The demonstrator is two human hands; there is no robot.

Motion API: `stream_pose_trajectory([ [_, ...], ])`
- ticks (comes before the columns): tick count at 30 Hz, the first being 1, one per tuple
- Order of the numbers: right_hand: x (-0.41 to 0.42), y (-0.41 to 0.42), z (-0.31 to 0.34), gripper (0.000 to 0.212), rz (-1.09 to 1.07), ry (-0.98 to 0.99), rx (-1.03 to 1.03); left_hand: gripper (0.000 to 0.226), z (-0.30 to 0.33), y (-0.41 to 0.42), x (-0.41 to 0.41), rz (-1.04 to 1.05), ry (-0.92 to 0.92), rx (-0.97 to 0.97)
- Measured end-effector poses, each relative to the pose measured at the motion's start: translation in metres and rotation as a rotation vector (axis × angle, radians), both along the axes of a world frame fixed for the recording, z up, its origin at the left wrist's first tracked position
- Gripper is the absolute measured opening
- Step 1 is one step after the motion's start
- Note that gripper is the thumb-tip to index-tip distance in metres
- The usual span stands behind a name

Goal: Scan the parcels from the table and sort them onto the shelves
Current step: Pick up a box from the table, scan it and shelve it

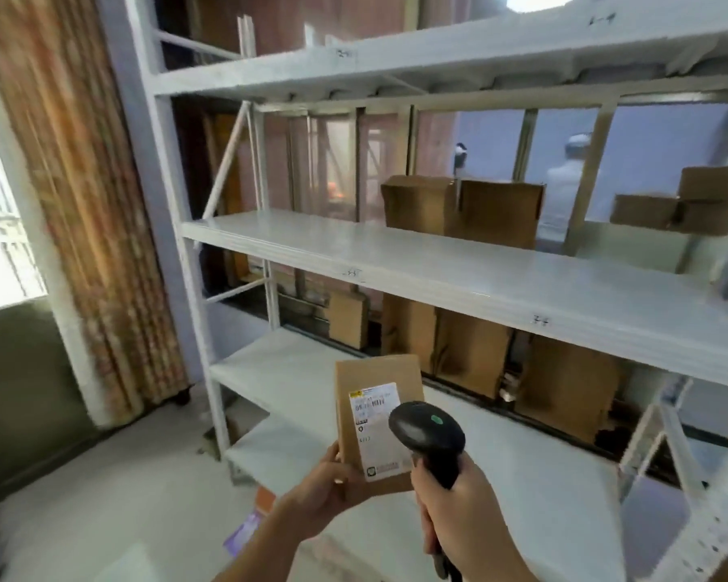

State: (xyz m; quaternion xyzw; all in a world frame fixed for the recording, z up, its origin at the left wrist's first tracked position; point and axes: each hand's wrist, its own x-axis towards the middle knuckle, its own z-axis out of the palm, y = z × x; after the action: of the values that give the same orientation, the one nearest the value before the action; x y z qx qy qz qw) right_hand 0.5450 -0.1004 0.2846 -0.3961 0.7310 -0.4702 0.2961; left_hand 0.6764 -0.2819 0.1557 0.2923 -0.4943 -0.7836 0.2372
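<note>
Step in hand: scanning, by the look of it.

Nearest: right hand [459, 504], fingers wrapped round the grip of the black barcode scanner [427, 430]. Scanner head tilted toward the parcel, overlapping the right edge of the white label [375, 430] in this view; contact or gap not discernible. Green mark visible on top of the scanner head.

Just left of it: left hand [333, 493], holding the brown parcel [377, 396] at its lower left corner, thumb on the front face, remaining fingers hidden behind. Parcel upright, label facing the camera, raised in front of the lower shelves, resting on nothing.

Farther: white shelving unit [396, 254]. Lower shelf with several cardboard boxes [471, 354] standing toward the back. Middle shelf with boxes at far right, bare toward the left. Handwritten markings on shelf edges, too blurred to read.

Next move, as a judgement: confirm the read, match the parcel to the correct shelf marking, then set down in a free gap. Destination shelf not determinable from this view.
</note>
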Motion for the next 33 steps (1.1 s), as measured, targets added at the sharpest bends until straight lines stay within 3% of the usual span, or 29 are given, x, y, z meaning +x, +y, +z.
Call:
stream_pose_trajectory([
  [6,0.046,-0.106,0.003,0.011,0.151,-0.023,-0.026,0.087,-0.009,-0.097,0.069,0.095,-0.072,0.0],
  [12,0.047,-0.212,-0.012,0.013,0.207,-0.099,-0.063,0.09,-0.021,-0.205,0.076,0.076,-0.163,-0.094],
  [17,0.024,-0.293,-0.021,0.017,0.122,-0.117,-0.034,0.09,-0.035,-0.299,0.046,0.024,-0.237,-0.063],
  [22,-0.001,-0.361,-0.037,0.015,0.004,-0.123,0.052,0.068,-0.052,-0.373,0.004,-0.033,-0.236,0.012],
  [27,-0.015,-0.424,-0.06,0.015,-0.096,-0.122,0.103,0.108,-0.1,-0.461,-0.037,-0.199,-0.31,-0.039],
  [31,-0.018,-0.475,-0.08,0.014,-0.195,-0.084,0.097,0.08,-0.125,-0.518,-0.071,-0.39,-0.346,-0.104],
  [33,-0.019,-0.498,-0.092,0.016,-0.239,-0.081,0.097,0.078,-0.138,-0.547,-0.09,-0.434,-0.356,-0.103],
])
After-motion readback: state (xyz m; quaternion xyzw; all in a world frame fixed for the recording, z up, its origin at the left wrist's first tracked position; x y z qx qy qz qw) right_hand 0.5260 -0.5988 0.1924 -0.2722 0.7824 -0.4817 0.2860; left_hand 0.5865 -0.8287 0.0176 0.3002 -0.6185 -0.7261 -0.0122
